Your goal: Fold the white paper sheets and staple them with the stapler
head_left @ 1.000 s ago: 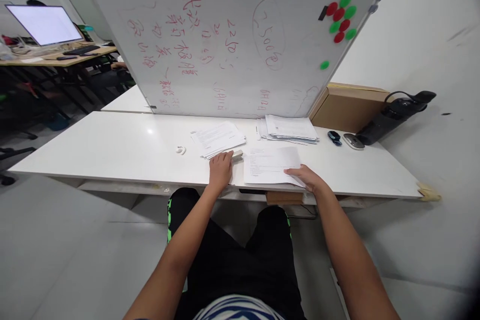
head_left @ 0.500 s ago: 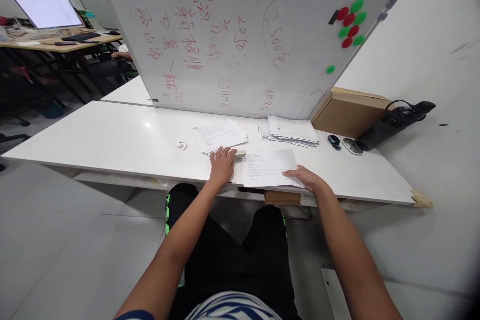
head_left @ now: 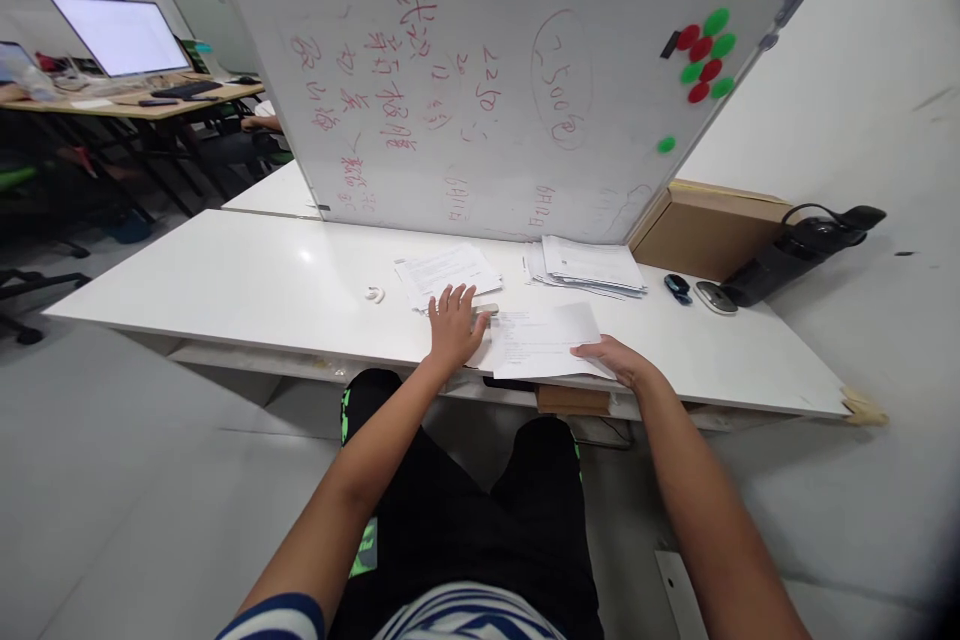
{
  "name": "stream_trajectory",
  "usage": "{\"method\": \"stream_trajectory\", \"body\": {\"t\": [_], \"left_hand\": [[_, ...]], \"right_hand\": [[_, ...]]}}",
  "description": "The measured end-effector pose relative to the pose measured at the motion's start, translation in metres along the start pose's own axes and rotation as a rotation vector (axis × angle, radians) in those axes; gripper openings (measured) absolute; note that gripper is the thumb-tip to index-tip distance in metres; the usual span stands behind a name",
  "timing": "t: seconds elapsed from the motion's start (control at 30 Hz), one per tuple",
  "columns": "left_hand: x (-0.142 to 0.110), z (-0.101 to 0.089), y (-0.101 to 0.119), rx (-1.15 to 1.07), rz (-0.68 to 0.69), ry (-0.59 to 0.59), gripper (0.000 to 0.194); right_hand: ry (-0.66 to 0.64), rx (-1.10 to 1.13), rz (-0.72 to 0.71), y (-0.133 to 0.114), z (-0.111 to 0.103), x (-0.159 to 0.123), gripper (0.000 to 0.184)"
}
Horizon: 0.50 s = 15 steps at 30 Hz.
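Note:
My left hand (head_left: 454, 332) rests at the desk's front with its fingers spread and thumb out to the side. Under and just beyond its thumb lies a small pale, elongated object (head_left: 487, 309), partly covered, whose kind I cannot make out. The fingertips reach the near edge of a loose pile of printed sheets (head_left: 450, 270). With thumb on top, my right hand (head_left: 611, 358) grips the lower right edge of a printed paper (head_left: 544, 340). That paper lies near the desk edge, right of my left hand; whether it is more than one sheet is unclear.
A thicker paper stack (head_left: 592, 265) lies behind the held paper. A whiteboard (head_left: 480, 100) stands along the desk's back. To the right are a cardboard box (head_left: 712, 225), a black bottle (head_left: 795, 255), a mouse (head_left: 715, 297) and a dark small item (head_left: 677, 288). A white curved piece (head_left: 374, 294) sits left.
My left hand's fingers have spread and its thumb has moved outward beside the pale object. My right hand keeps its grip on the paper. The whole view has shifted slightly.

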<state>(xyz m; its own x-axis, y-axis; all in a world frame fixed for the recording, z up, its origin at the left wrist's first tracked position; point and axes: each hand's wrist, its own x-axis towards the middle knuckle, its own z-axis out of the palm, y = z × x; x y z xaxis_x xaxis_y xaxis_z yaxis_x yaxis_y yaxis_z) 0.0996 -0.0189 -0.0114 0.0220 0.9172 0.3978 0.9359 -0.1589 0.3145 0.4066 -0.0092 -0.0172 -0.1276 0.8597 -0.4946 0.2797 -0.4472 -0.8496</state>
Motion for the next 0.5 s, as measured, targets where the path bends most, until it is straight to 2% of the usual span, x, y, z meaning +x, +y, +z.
{"method": "stream_trajectory", "body": {"t": [0.13, 0.27, 0.5], "left_hand": [[0.037, -0.003, 0.007, -0.058, -0.138, -0.056, 0.049], [0.071, 0.010, 0.017, -0.010, -0.125, -0.157, 0.055], [0.089, 0.042, 0.028, 0.042, -0.144, -0.299, 0.071]], "right_hand": [[-0.014, 0.030, -0.015, -0.001, 0.002, -0.001, 0.048], [-0.008, 0.038, -0.046, 0.001, 0.002, -0.001, 0.048], [-0.048, 0.039, -0.025, 0.003, -0.002, 0.001, 0.051]]}}
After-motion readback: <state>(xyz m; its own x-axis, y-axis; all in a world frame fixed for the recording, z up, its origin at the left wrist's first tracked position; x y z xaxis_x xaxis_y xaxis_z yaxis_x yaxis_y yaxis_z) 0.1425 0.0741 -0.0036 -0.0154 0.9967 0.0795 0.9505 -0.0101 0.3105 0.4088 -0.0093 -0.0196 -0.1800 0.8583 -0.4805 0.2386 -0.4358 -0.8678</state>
